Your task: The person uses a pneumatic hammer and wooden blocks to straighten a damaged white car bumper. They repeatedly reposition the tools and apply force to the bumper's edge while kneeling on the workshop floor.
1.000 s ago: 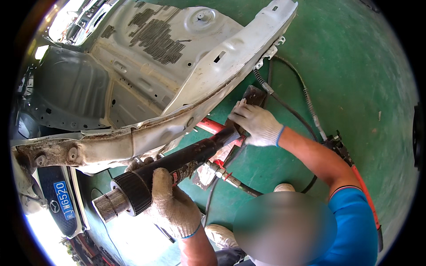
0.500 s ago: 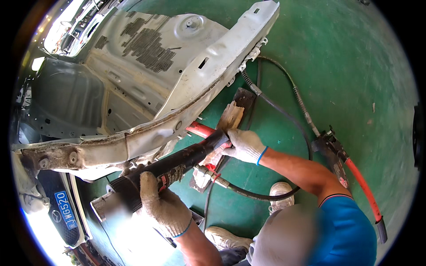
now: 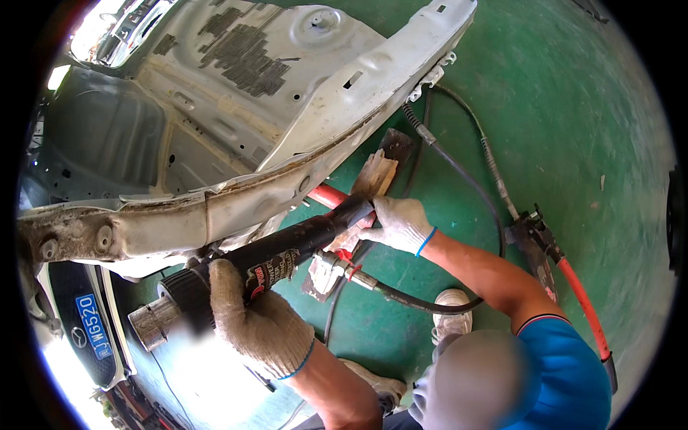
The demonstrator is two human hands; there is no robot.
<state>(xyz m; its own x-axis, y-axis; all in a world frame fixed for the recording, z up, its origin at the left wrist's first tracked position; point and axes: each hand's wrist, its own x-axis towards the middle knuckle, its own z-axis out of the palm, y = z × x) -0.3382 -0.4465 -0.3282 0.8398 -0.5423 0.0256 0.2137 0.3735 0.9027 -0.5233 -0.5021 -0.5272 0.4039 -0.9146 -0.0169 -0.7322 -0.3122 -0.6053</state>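
I hold a long black hydraulic cylinder [image 3: 290, 244] slantwise in both hands, under the edge of a white car body panel [image 3: 172, 233]. My left hand [image 3: 254, 315], in a knitted white glove, is closed round its thicker lower part, near the silver metal end [image 3: 154, 322]. At the upper end my right hand [image 3: 401, 226], gloved too, has its fingers closed on the tapered tip. Beside that tip a red bar [image 3: 327, 196] sticks out from below the panel. A black hose [image 3: 423, 308] with a metal coupling [image 3: 340, 271] meets the cylinder's side.
A wooden board [image 3: 376, 174] lies on the green floor [image 3: 552, 122] under the cylinder. To the right is a hand pump [image 3: 534, 236] with a red handle [image 3: 582, 301]. Hoses curve across the floor. My shoe [image 3: 451, 312] is close by. A car front with a blue plate [image 3: 94, 326] is at lower left.
The whole view has shifted a little, so the panel sits higher. My left forearm now covers more of one shoe. Both hands keep their grip on the hydraulic cylinder.
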